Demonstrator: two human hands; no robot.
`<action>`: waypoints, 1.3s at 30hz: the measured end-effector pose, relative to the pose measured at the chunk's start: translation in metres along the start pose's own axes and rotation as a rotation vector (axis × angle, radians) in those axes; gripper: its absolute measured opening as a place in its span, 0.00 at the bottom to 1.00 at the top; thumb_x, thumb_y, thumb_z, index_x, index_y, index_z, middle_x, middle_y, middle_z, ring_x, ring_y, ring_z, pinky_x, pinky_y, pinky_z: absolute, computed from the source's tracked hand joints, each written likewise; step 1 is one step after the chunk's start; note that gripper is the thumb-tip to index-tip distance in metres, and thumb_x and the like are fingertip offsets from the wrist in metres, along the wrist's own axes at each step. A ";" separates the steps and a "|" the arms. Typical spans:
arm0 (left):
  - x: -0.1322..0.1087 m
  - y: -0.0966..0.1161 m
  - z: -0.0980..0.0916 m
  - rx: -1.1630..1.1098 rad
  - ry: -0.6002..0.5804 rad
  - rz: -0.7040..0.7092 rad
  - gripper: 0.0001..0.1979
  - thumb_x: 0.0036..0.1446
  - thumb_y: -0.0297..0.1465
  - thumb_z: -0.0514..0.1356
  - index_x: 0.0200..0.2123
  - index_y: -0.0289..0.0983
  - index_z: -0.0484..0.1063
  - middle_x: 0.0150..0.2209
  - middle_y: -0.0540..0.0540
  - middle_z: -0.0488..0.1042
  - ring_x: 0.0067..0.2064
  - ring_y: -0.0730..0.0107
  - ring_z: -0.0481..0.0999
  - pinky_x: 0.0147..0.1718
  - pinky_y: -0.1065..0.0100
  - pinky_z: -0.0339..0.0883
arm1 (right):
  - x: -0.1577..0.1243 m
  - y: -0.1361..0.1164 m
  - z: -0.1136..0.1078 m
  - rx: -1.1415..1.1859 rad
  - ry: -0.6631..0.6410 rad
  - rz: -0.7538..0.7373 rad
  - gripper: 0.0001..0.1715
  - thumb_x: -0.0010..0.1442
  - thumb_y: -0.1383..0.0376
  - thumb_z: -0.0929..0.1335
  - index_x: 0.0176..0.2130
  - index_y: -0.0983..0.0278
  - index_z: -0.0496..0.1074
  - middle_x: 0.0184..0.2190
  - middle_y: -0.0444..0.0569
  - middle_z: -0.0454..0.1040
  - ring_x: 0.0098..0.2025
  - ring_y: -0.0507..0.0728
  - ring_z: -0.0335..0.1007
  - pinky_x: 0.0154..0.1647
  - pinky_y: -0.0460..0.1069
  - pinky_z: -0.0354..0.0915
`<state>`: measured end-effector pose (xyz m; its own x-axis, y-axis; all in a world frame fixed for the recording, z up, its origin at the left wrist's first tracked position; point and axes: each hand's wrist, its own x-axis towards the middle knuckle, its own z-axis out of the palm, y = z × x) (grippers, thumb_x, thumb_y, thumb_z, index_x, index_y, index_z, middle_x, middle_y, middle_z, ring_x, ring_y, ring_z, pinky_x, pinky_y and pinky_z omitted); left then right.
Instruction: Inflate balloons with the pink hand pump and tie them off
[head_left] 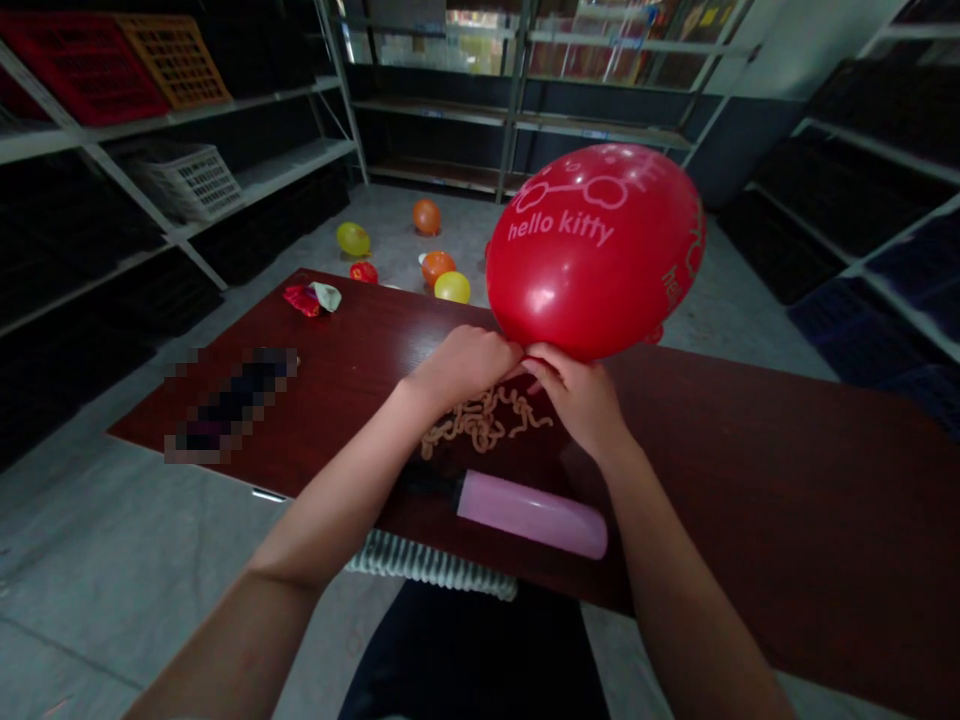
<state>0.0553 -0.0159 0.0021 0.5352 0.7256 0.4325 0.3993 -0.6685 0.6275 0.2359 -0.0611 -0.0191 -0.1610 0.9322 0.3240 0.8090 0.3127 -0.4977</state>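
A big inflated red balloon (592, 255) printed with "hello kitty" rises above the table in front of me. At its lower end, my left hand (476, 358) and my right hand (574, 390) meet with fingers closed around the neck, which they mostly hide. Beneath the hands lies a pile of tan rubber bands or strings (480, 420); their exact kind is unclear. Nearer to me, a pink balloon pump (532, 515) with a black end rests on its side.
The dark red-brown table (787, 500) also carries crumpled red and pale deflated balloons (311, 298) and a blurred dark item (236, 400). Several balloons, among them an orange balloon (427, 217), lie on the floor beyond. Shelves with crates, including a white basket (195, 182), surround the area.
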 end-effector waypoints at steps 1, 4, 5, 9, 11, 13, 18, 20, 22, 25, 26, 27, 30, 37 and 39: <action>-0.002 0.003 -0.002 -0.058 -0.005 -0.033 0.16 0.51 0.22 0.67 0.15 0.37 0.68 0.15 0.50 0.61 0.19 0.70 0.62 0.27 0.69 0.54 | 0.000 -0.001 0.000 0.068 -0.003 0.009 0.17 0.68 0.54 0.62 0.45 0.57 0.76 0.32 0.44 0.80 0.34 0.56 0.77 0.35 0.48 0.66; -0.008 0.009 -0.006 -0.215 -0.008 -0.125 0.13 0.51 0.22 0.67 0.18 0.37 0.72 0.18 0.49 0.65 0.22 0.68 0.65 0.28 0.70 0.53 | 0.001 0.000 0.004 0.267 -0.007 0.034 0.16 0.67 0.56 0.63 0.44 0.59 0.76 0.35 0.44 0.81 0.33 0.55 0.78 0.36 0.48 0.68; -0.010 0.009 -0.007 -0.224 -0.015 -0.140 0.11 0.51 0.21 0.67 0.20 0.36 0.73 0.19 0.48 0.66 0.23 0.68 0.66 0.28 0.70 0.54 | 0.001 0.000 0.006 0.315 -0.009 0.047 0.16 0.67 0.56 0.63 0.44 0.59 0.75 0.36 0.44 0.81 0.33 0.55 0.78 0.36 0.48 0.69; -0.014 0.004 -0.004 -0.100 -0.034 -0.131 0.10 0.53 0.22 0.66 0.22 0.36 0.73 0.21 0.48 0.67 0.24 0.67 0.68 0.28 0.71 0.55 | 0.001 -0.003 0.012 0.282 -0.007 0.080 0.15 0.67 0.58 0.62 0.44 0.60 0.75 0.34 0.44 0.81 0.32 0.55 0.78 0.37 0.48 0.69; -0.014 0.001 -0.003 -0.060 -0.017 -0.133 0.10 0.53 0.23 0.67 0.22 0.35 0.72 0.21 0.48 0.67 0.24 0.67 0.69 0.28 0.71 0.55 | 0.001 -0.006 0.012 0.238 -0.001 0.063 0.15 0.68 0.58 0.62 0.43 0.60 0.76 0.33 0.44 0.81 0.33 0.55 0.79 0.38 0.48 0.69; -0.014 0.000 -0.004 -0.030 -0.004 -0.141 0.10 0.54 0.25 0.67 0.22 0.35 0.72 0.21 0.47 0.67 0.26 0.67 0.70 0.29 0.71 0.55 | 0.001 -0.006 0.012 0.238 0.008 0.046 0.14 0.68 0.58 0.62 0.42 0.60 0.76 0.32 0.44 0.81 0.33 0.55 0.79 0.37 0.47 0.69; -0.010 0.008 -0.018 0.227 -0.177 -0.038 0.10 0.64 0.34 0.59 0.34 0.35 0.76 0.29 0.44 0.76 0.32 0.64 0.74 0.31 0.69 0.57 | 0.004 0.001 0.015 0.369 0.037 0.059 0.13 0.66 0.57 0.63 0.42 0.59 0.75 0.34 0.43 0.81 0.31 0.54 0.79 0.35 0.48 0.70; -0.009 0.011 -0.025 0.344 -0.246 0.033 0.12 0.67 0.34 0.55 0.37 0.35 0.76 0.34 0.43 0.78 0.34 0.64 0.75 0.30 0.69 0.58 | 0.005 0.004 0.017 0.437 0.044 0.071 0.13 0.66 0.57 0.64 0.43 0.58 0.75 0.35 0.43 0.81 0.29 0.54 0.78 0.34 0.48 0.70; -0.007 0.011 -0.030 0.403 -0.240 0.073 0.13 0.68 0.34 0.53 0.36 0.35 0.76 0.34 0.43 0.78 0.34 0.65 0.76 0.30 0.68 0.57 | 0.005 0.004 0.019 0.461 0.028 0.064 0.14 0.66 0.56 0.64 0.44 0.57 0.75 0.37 0.44 0.81 0.30 0.54 0.79 0.34 0.49 0.71; -0.007 0.008 -0.034 0.404 -0.173 0.078 0.16 0.67 0.35 0.54 0.30 0.34 0.76 0.29 0.43 0.77 0.31 0.68 0.74 0.29 0.69 0.57 | 0.003 0.001 0.019 0.365 0.012 0.020 0.15 0.65 0.55 0.64 0.45 0.56 0.77 0.41 0.46 0.81 0.35 0.56 0.79 0.39 0.51 0.72; -0.007 0.007 -0.035 0.373 -0.158 0.071 0.17 0.67 0.35 0.55 0.29 0.34 0.76 0.27 0.43 0.76 0.29 0.69 0.74 0.29 0.69 0.58 | 0.002 0.000 0.018 0.327 0.014 0.009 0.16 0.66 0.55 0.64 0.45 0.56 0.78 0.42 0.46 0.82 0.36 0.57 0.79 0.41 0.51 0.71; -0.008 0.006 -0.036 0.319 -0.158 0.062 0.18 0.67 0.35 0.55 0.28 0.34 0.76 0.26 0.44 0.76 0.28 0.70 0.73 0.29 0.69 0.58 | 0.001 -0.001 0.018 0.302 0.017 0.003 0.16 0.66 0.55 0.64 0.45 0.56 0.78 0.41 0.46 0.82 0.37 0.57 0.79 0.41 0.51 0.71; -0.012 0.002 -0.041 0.054 -0.246 0.036 0.18 0.67 0.36 0.56 0.29 0.33 0.77 0.25 0.46 0.76 0.26 0.74 0.74 0.29 0.72 0.61 | -0.001 -0.005 0.015 0.324 0.009 0.001 0.16 0.66 0.57 0.63 0.44 0.58 0.78 0.36 0.47 0.82 0.35 0.57 0.79 0.39 0.50 0.70; -0.018 -0.006 -0.053 -0.385 -0.465 -0.172 0.18 0.64 0.41 0.59 0.38 0.32 0.80 0.27 0.43 0.79 0.28 0.73 0.76 0.27 0.74 0.65 | -0.001 -0.008 0.015 0.544 -0.097 0.013 0.14 0.64 0.55 0.65 0.40 0.59 0.77 0.33 0.45 0.81 0.33 0.56 0.79 0.35 0.49 0.71; -0.018 -0.010 -0.055 -0.458 -0.523 -0.220 0.18 0.65 0.42 0.57 0.40 0.33 0.80 0.30 0.42 0.79 0.30 0.72 0.77 0.29 0.74 0.66 | -0.002 -0.005 0.015 0.540 -0.084 0.012 0.15 0.64 0.54 0.65 0.40 0.58 0.77 0.33 0.45 0.81 0.33 0.56 0.79 0.36 0.50 0.71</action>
<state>0.0012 -0.0135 0.0236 0.8097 0.5861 -0.0295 0.2490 -0.2976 0.9217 0.2231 -0.0614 -0.0295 -0.2161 0.9406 0.2620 0.4090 0.3309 -0.8504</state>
